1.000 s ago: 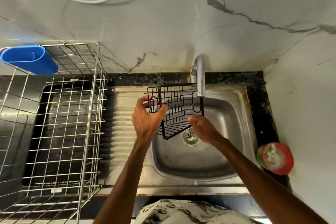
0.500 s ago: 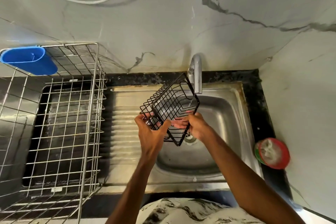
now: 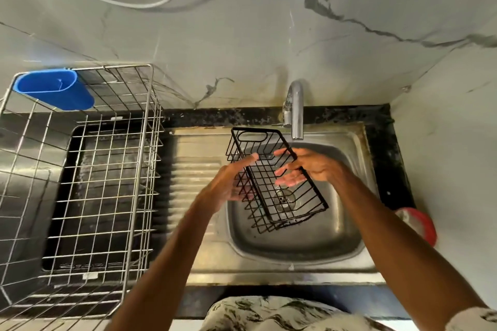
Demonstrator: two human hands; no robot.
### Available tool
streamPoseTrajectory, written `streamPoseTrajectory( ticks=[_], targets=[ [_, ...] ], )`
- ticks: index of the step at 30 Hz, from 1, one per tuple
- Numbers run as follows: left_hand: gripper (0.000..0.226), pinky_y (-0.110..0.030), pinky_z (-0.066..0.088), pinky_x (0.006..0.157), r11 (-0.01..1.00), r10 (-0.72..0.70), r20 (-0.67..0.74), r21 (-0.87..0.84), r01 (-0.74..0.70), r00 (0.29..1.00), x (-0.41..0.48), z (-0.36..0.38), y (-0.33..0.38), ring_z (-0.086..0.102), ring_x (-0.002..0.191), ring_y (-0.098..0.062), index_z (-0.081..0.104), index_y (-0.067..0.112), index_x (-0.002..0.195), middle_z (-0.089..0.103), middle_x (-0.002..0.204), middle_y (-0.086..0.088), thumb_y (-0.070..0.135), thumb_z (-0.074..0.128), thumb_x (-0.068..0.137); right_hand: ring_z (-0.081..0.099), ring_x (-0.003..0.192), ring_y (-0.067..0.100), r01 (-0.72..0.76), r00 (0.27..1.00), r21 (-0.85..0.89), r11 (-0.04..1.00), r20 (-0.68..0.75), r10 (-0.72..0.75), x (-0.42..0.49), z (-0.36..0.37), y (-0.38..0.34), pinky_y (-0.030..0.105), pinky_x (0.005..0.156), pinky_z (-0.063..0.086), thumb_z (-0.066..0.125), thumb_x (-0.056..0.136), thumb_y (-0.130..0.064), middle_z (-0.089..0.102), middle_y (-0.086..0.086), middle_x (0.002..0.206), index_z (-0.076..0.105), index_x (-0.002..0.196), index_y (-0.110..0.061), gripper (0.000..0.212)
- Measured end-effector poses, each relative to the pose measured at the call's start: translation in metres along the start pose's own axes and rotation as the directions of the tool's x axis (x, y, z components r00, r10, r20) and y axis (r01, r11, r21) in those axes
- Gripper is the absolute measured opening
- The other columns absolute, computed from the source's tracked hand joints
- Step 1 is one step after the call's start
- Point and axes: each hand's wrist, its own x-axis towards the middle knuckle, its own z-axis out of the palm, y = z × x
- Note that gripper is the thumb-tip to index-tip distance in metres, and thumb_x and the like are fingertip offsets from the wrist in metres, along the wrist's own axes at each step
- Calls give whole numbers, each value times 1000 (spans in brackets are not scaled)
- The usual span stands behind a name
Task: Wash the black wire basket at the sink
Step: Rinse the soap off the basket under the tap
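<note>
A black speckled stone countertop [image 3: 236, 115] carries a stainless steel sink [image 3: 269, 274] set into it, a silver wire dish rack [image 3: 121, 169] on its left part, and a red round tub [image 3: 422, 226] at the right edge.

We hold the wire basket [image 3: 266, 183] over the sink [image 3: 349, 236], just before the faucet [image 3: 295, 110], left hand [image 3: 228, 183] flat against its left side, right hand [image 3: 309, 169] pinching its right rim. Left of the sink, a dish rack [image 3: 107, 169] stands on the table [image 3: 398, 169], a cup [image 3: 53, 91] hung on its far-left corner. A round container [image 3: 419, 226] sits right of the sink.
</note>
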Motion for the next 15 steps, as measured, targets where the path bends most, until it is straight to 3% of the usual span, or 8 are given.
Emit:
streamPoseTrajectory(
  ticks=[3,5,7,9,10,12,14,15],
  targets=[
    [69,-43,57,84,999,4,-97,33,-1,995,11,15,17,67,106,-32,65,28,119,66,126,-15,73,66,67,72,101,45,-5,1000,-53,999,-29,3,1,-4,-8,41,69,63,48,104,1,70,28,117,55,134,-16,36],
    [61,-38,56,74,999,2,-143,51,5,990,22,18,21,65,100,-29,66,20,119,67,112,-11,62,66,76,74,94,39,19,988,-305,952,-138,-64,10,-8,-2,39,66,63,54,103,-7,72,21,110,58,127,-12,25],
    [62,-35,55,70,997,-14,-173,69,27,985,32,19,23,65,102,-29,65,15,122,66,117,-13,58,70,77,73,92,29,4,903,-701,714,-304,-304,16,-12,5,39,72,63,67,97,-19,71,9,103,65,117,-12,21],
    [72,-38,56,73,992,-15,-200,121,40,980,38,23,24,63,108,-30,61,11,128,62,129,-15,58,74,76,67,103,25,-62,715,-870,489,-380,-586,15,-11,12,34,87,55,69,94,-23,69,8,113,68,117,-14,25],
    [79,-39,57,75,988,-18,-214,149,51,977,39,26,23,62,111,-30,58,8,133,59,133,-15,58,76,75,62,113,25,-37,666,-908,418,-334,-667,13,-10,15,33,94,49,65,96,-19,66,9,123,67,124,-13,29],
    [87,-38,59,71,974,-16,-239,214,69,971,40,32,21,60,107,-27,54,5,137,58,131,-12,58,79,73,53,132,23,102,741,-960,260,-101,-664,13,-6,18,36,109,42,57,100,-12,59,7,141,61,137,-15,37],
    [79,-40,62,67,962,21,-255,270,50,967,39,37,19,60,92,-20,59,9,121,61,110,-4,63,81,68,34,149,19,164,872,-978,132,82,-482,25,-7,25,43,124,25,52,103,-17,45,4,156,49,148,-19,45],
    [78,-42,64,70,957,35,-254,288,41,967,37,39,20,60,85,-15,60,11,115,60,100,0,67,80,65,21,154,16,133,920,-987,87,91,-381,34,-11,27,45,127,12,47,105,-20,33,1,163,39,154,-19,49]
  ],
)
